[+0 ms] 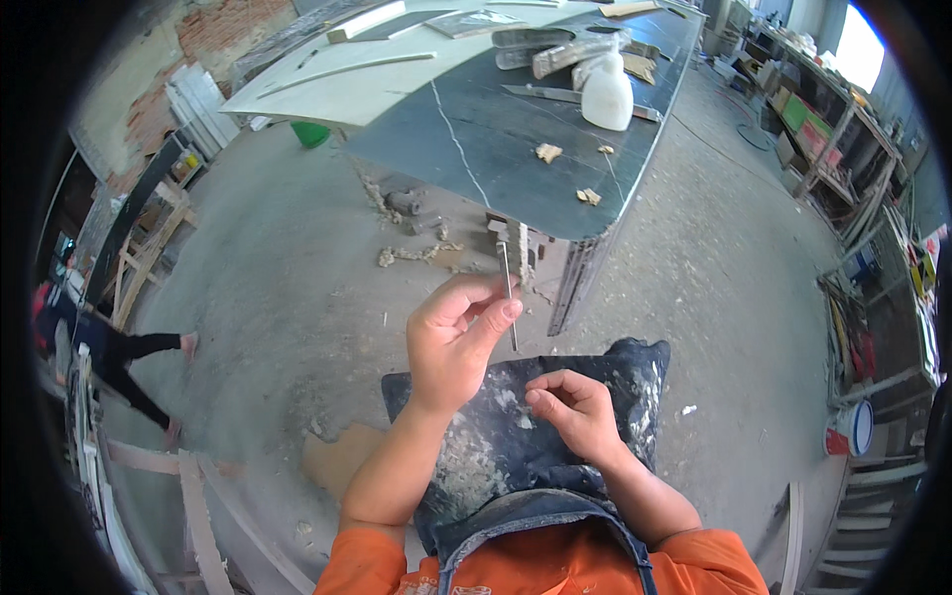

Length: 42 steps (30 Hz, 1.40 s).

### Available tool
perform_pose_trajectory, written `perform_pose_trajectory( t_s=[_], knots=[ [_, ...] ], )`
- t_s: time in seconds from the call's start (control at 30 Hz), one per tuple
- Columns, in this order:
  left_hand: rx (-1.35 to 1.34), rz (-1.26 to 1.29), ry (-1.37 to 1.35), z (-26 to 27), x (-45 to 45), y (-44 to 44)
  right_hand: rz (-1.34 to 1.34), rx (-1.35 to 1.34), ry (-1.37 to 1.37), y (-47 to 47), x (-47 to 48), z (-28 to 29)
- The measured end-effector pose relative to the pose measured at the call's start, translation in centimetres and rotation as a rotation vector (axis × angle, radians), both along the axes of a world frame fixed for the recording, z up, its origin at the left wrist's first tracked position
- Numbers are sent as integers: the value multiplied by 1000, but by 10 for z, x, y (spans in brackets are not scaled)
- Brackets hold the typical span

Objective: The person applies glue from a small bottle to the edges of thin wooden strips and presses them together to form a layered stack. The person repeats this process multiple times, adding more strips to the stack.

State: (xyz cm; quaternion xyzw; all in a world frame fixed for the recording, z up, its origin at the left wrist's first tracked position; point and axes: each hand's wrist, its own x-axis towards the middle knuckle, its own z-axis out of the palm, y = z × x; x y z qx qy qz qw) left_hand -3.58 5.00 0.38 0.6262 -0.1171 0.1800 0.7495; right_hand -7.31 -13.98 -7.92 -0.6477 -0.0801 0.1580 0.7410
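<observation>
My left hand [450, 338] is raised in front of me and pinches a thin, flat metal strip [505, 260] between thumb and fingers. The strip stands nearly upright, its ends showing above and below the grip. Lower and to the right, my right hand [584, 416] hovers before the dark, stained apron [483, 454]. Its thumb and forefinger tips are drawn together, and no object shows between them. Beyond both hands is the rounded near end of a dark, white-veined stone-look slab [416, 141].
A white plastic bottle [608, 97], a knife-like blade [543, 92] and crumpled tan scraps [549, 152] lie on the slab. Cluttered shelves [818, 141] line the right side. A person [104, 338] is at far left. A bucket [850, 429] stands at right, and cardboard [338, 454] lies on the floor.
</observation>
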Motion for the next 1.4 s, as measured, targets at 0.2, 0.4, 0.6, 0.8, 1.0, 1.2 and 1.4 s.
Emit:
perform_pose_trajectory(
  t_s=[0.2, 0.4, 0.6, 0.8, 1.0, 1.2, 1.4],
  knots=[
    [12, -2, -47, -1, 9, -16, -89, -24, -33, -17, 4, 11],
    [12, -23, -75, -1, 16, -23, -105, -77, -58, -25, 13, 21],
    [39, -27, -95, 0, 20, -25, -117, -52, -116, -27, 17, 33],
    [69, -51, -87, 1, 25, -25, -143, -88, -255, -34, 24, 55],
    [76, -71, -87, 3, 27, -22, -158, -131, -413, -37, 31, 78],
    [71, -98, -61, 7, 27, -20, -184, -152, -465, -35, 39, 94],
    [60, -121, -87, 5, 32, -20, -216, -190, -612, -29, 46, 108]
  ],
)
